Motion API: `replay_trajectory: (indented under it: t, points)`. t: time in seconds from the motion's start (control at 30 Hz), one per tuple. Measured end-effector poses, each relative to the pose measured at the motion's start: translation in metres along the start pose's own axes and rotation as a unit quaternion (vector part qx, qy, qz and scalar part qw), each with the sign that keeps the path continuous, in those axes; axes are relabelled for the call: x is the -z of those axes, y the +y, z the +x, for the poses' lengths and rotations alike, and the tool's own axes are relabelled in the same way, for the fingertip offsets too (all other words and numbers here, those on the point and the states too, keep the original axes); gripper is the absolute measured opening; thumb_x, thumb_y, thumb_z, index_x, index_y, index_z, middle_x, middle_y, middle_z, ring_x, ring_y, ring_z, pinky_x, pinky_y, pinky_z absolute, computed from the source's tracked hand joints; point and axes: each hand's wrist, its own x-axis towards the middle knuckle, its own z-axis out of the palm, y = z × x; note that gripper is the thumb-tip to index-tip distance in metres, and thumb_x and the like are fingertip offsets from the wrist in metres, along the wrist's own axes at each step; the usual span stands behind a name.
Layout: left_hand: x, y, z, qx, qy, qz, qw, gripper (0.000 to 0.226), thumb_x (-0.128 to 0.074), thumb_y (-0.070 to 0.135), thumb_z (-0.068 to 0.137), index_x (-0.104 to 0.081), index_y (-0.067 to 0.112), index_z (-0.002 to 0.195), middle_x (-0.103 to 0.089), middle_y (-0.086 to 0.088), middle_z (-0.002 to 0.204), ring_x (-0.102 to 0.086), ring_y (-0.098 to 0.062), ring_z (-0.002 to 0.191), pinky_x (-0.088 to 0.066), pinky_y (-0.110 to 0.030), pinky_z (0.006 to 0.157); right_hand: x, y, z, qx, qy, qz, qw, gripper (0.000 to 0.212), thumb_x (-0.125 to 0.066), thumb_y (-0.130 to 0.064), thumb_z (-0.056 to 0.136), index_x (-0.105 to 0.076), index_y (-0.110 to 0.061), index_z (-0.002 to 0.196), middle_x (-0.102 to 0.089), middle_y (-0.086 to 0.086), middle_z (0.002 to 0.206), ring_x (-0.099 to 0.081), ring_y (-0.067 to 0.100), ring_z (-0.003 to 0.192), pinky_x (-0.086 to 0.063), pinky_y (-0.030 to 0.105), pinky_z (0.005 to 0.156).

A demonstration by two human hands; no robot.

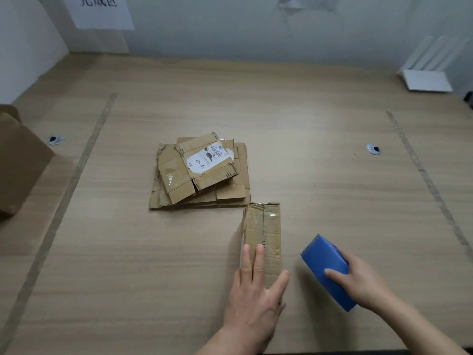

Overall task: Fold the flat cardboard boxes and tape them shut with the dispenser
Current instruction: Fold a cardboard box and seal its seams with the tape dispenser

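Looking down from the head view, the bench [320, 139] is pale wood with thin lines running across it, smooth and flat. Two dull strips of tape run along it, one on each side, and two small round holes sit in it, one on each side.

Near the person stands a small folded box [266, 234]. It is brown cardboard, long and thin, with dented edges and a seam down the middle of its top. A bit of shiny clear tape shows near its far end.

The left hand [256, 295] lies flat on the near end of the box. Its fingers are straight and spread a little, pressing down on the top, and the thumb sticks out along the right side of the box.

The right hand [363, 280] is curled round a blue tape dispenser [325, 260]. The dispenser is smooth plastic with a boxy shape and is tilted. It sits just to the right of the box, not touching it. I cannot tell if it rests on the bench.

Farther away, in the middle of the bench, lies a pile of flat boxes [202, 172]. They are worn, creased brown cardboard, and the top one has a white label [208, 158] with black marks.

A big brown box [20, 162] stands at the left edge. A white gadget with four thin sticks [426, 78] sits at the far right. A white paper sign [99, 11] hangs on the wall.
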Motion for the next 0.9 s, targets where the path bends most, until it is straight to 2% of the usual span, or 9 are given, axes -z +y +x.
replay_trajectory:
  t: [0.13, 0.2, 0.3, 0.37, 0.47, 0.57, 0.63, 0.77, 0.9]
  points:
    - [-0.001, 0.008, 0.003, 0.012, -0.003, 0.006, 1.000, 0.075, -0.080, 0.060, 0.057, -0.056, 0.040, 0.125, -0.035, -0.030, 0.151, -0.025, -0.055, 0.138, -0.051, -0.054, 0.090, -0.018, 0.012, 0.000, -0.019, 0.091, -0.088, 0.992, 0.066, -0.056, -0.057, 0.092, -0.030, -0.036, 0.149, -0.065, -0.005, 0.102, -0.063, 0.023, 0.089, -0.048, 0.034, 0.068]
    - [-0.001, 0.010, 0.003, 0.020, -0.005, 0.001, 1.000, 0.077, -0.081, 0.060, 0.055, -0.056, 0.040, 0.125, -0.036, -0.029, 0.151, -0.025, -0.054, 0.138, -0.054, -0.051, 0.086, -0.025, 0.019, 0.003, -0.034, 0.099, -0.039, 0.994, 0.068, -0.060, -0.055, 0.092, -0.033, -0.033, 0.151, -0.065, -0.003, 0.104, -0.061, 0.024, 0.090, -0.046, 0.036, 0.067]
    - [0.001, 0.011, 0.004, 0.028, -0.006, -0.004, 1.000, 0.079, -0.082, 0.061, 0.053, -0.055, 0.041, 0.125, -0.037, -0.027, 0.151, -0.025, -0.053, 0.138, -0.056, -0.048, 0.082, -0.032, 0.027, 0.008, -0.042, 0.086, 0.174, 0.980, 0.042, -0.073, -0.033, 0.091, -0.061, -0.024, 0.131, -0.071, -0.007, 0.099, -0.066, 0.019, 0.086, -0.054, 0.040, 0.074]
    - [0.003, 0.011, 0.003, 0.028, -0.009, -0.002, 1.000, 0.079, -0.082, 0.061, 0.054, -0.055, 0.041, 0.125, -0.036, -0.027, 0.152, -0.025, -0.053, 0.138, -0.056, -0.049, 0.082, -0.029, 0.030, 0.008, -0.078, 0.070, 0.252, 0.962, 0.027, -0.074, -0.023, 0.091, -0.070, -0.014, 0.116, -0.073, -0.001, 0.093, -0.069, 0.022, 0.082, -0.054, 0.039, 0.071]
    - [0.004, 0.011, 0.003, 0.027, -0.014, 0.001, 1.000, 0.078, -0.081, 0.061, 0.056, -0.055, 0.040, 0.127, -0.035, -0.028, 0.152, -0.024, -0.053, 0.139, -0.055, -0.050, 0.084, -0.018, 0.036, 0.010, -0.158, 0.001, 0.309, 0.938, 0.026, -0.076, -0.025, 0.090, -0.070, -0.002, 0.103, -0.074, 0.017, 0.083, -0.068, 0.032, 0.070, -0.051, 0.033, 0.059]
    - [0.005, 0.011, 0.003, 0.025, -0.018, 0.000, 1.000, 0.078, -0.081, 0.060, 0.056, -0.054, 0.039, 0.127, -0.035, -0.029, 0.152, -0.024, -0.054, 0.139, -0.053, -0.051, 0.087, -0.009, 0.043, 0.014, -0.218, -0.037, 0.318, 0.922, 0.033, -0.081, -0.024, 0.084, -0.068, 0.003, 0.097, -0.073, 0.018, 0.070, -0.065, 0.031, 0.060, -0.048, 0.029, 0.053]
    - [0.006, 0.010, 0.002, 0.025, -0.018, -0.003, 1.000, 0.078, -0.080, 0.059, 0.056, -0.054, 0.039, 0.127, -0.036, -0.030, 0.151, -0.024, -0.054, 0.138, -0.053, -0.051, 0.088, -0.008, 0.043, 0.012, -0.219, -0.048, 0.305, 0.925, 0.029, -0.080, -0.021, 0.084, -0.067, 0.003, 0.095, -0.072, 0.017, 0.068, -0.064, 0.030, 0.058, -0.047, 0.028, 0.050]
    - [0.009, 0.012, 0.002, 0.027, -0.014, -0.002, 1.000, 0.080, -0.077, 0.061, 0.058, -0.052, 0.040, 0.131, -0.037, -0.028, 0.152, -0.025, -0.053, 0.139, -0.055, -0.049, 0.086, -0.014, 0.044, 0.008, -0.202, -0.006, 0.306, 0.931, 0.035, -0.080, -0.023, 0.084, -0.069, 0.003, 0.106, -0.072, 0.017, 0.080, -0.065, 0.031, 0.065, -0.046, 0.030, 0.051]
    - [0.010, 0.017, 0.002, 0.033, -0.016, -0.013, 0.999, 0.081, -0.070, 0.062, 0.063, -0.049, 0.039, 0.138, -0.033, -0.027, 0.154, -0.025, -0.053, 0.140, -0.055, -0.049, 0.087, -0.025, 0.050, 0.006, -0.159, 0.077, 0.269, 0.947, 0.067, -0.083, -0.048, 0.078, -0.064, -0.013, 0.132, -0.069, 0.009, 0.113, -0.067, 0.027, 0.091, -0.052, 0.040, 0.076]
